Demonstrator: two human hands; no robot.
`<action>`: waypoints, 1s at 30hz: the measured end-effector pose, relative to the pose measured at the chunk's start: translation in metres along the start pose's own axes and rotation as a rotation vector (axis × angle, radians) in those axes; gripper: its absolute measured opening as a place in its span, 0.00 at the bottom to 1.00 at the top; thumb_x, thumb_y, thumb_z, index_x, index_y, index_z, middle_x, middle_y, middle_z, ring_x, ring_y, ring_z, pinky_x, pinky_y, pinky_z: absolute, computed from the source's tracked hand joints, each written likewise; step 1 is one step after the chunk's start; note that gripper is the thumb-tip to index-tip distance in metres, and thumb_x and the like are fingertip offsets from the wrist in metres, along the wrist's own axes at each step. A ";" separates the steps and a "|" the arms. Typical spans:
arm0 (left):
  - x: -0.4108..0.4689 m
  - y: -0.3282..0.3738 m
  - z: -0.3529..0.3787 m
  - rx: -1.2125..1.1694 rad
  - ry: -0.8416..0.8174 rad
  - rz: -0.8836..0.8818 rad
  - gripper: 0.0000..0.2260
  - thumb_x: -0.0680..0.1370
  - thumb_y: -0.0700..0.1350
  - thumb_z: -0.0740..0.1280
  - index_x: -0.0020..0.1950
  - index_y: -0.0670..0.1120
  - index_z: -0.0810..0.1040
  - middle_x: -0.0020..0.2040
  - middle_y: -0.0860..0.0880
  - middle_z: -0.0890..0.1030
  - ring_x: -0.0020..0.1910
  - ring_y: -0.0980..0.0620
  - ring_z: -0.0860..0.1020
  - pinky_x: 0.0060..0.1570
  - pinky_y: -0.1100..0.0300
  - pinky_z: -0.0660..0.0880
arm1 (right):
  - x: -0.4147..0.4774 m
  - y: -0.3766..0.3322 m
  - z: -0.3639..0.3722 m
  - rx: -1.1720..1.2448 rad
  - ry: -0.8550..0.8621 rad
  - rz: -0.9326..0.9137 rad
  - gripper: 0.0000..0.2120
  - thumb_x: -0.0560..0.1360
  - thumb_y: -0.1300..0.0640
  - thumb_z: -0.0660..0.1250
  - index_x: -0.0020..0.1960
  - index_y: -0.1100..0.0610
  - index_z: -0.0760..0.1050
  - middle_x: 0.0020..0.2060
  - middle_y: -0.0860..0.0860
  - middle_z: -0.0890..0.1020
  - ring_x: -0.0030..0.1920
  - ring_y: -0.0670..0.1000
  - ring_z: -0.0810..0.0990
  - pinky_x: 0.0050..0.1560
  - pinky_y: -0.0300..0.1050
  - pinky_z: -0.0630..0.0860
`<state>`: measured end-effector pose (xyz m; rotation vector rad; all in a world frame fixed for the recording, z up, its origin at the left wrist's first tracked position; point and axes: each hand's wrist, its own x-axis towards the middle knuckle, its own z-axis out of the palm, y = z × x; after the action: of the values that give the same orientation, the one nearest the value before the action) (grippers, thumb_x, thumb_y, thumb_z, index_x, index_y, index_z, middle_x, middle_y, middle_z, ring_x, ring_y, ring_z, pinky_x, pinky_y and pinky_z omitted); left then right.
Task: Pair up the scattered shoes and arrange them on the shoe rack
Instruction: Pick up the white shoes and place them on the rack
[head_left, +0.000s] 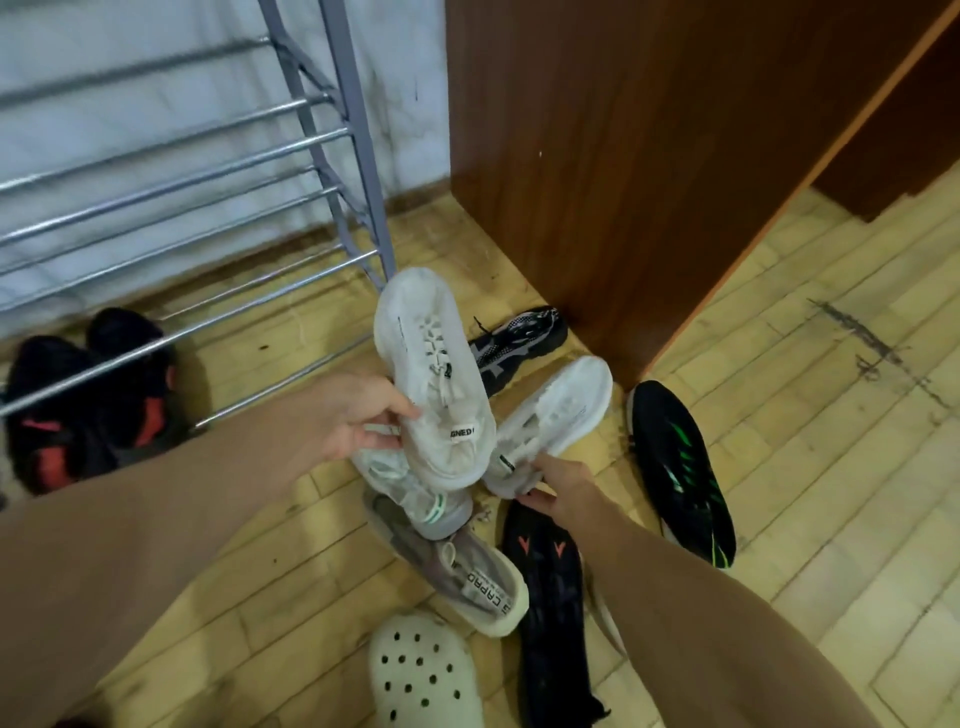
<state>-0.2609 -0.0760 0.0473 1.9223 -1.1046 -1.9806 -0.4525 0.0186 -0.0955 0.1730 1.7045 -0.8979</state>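
My left hand (358, 415) grips a white sneaker (431, 374) by its side and holds it above the floor, toe pointing away. My right hand (558, 486) pinches the heel of a matching white sneaker (558, 415) that lies on the floor beside it. The metal shoe rack (218, 156) stands at the upper left. A black and red pair (88, 410) sits under the rack's lowest bars.
Scattered on the wooden floor are a grey sneaker (457, 566), a pale sneaker with green trim (410, 499), a black shoe with red marks (550, 603), a black and green shoe (680, 473), a dark patterned sneaker (519, 338) and a white clog (421, 675). A brown cabinet (649, 156) stands behind them.
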 end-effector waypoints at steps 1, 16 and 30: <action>-0.004 -0.002 -0.005 -0.017 0.015 0.003 0.09 0.73 0.29 0.67 0.48 0.40 0.77 0.54 0.43 0.80 0.51 0.47 0.78 0.42 0.53 0.78 | -0.006 -0.001 -0.001 -0.028 -0.005 -0.022 0.02 0.76 0.67 0.65 0.46 0.64 0.77 0.37 0.57 0.78 0.38 0.56 0.78 0.50 0.54 0.81; -0.021 -0.067 -0.077 -0.200 0.259 0.024 0.18 0.72 0.26 0.65 0.61 0.33 0.75 0.55 0.37 0.80 0.39 0.48 0.78 0.21 0.60 0.76 | -0.065 -0.032 0.061 -0.688 -0.265 -0.407 0.14 0.69 0.65 0.71 0.54 0.57 0.83 0.43 0.53 0.87 0.41 0.54 0.86 0.46 0.52 0.84; 0.120 -0.047 -0.165 -0.298 0.443 0.135 0.11 0.71 0.28 0.68 0.48 0.42 0.76 0.44 0.43 0.80 0.43 0.44 0.80 0.37 0.55 0.78 | 0.010 -0.092 0.227 -0.786 -0.253 -0.553 0.14 0.75 0.62 0.68 0.61 0.61 0.79 0.53 0.58 0.84 0.49 0.60 0.84 0.48 0.54 0.83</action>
<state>-0.1112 -0.1763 -0.0584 1.9316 -0.7516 -1.4506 -0.3323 -0.1938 -0.0754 -0.9333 1.7612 -0.5335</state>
